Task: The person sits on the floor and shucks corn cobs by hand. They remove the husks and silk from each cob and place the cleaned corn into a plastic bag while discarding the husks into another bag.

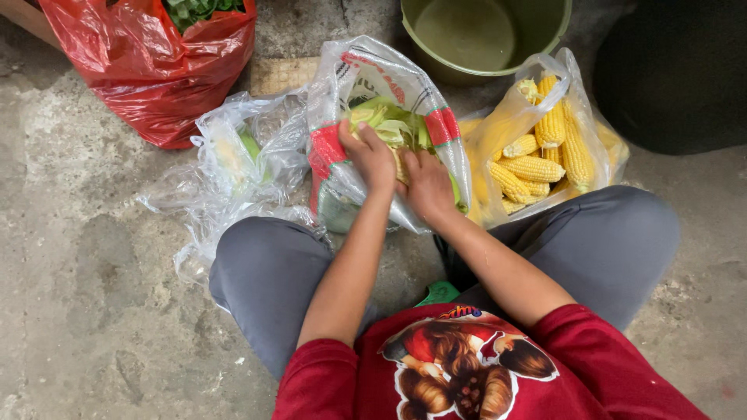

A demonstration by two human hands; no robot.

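I squat on a concrete floor with a clear sack with red and green print point(366, 74) between my knees. My left hand point(368, 153) and my right hand point(427, 183) are side by side in its mouth, both closed around a corn cob in pale green husk point(389, 124). More green husks fill the sack under my hands. To the right, a clear plastic bag point(580, 93) holds several peeled yellow corn cobs point(532, 168).
A crumpled clear bag with husk scraps point(241, 155) lies to the left. A red plastic bag of leafy greens point(156, 62) stands at the back left. A green bucket point(482, 35) sits at the back, a dark object point(677, 70) at the right.
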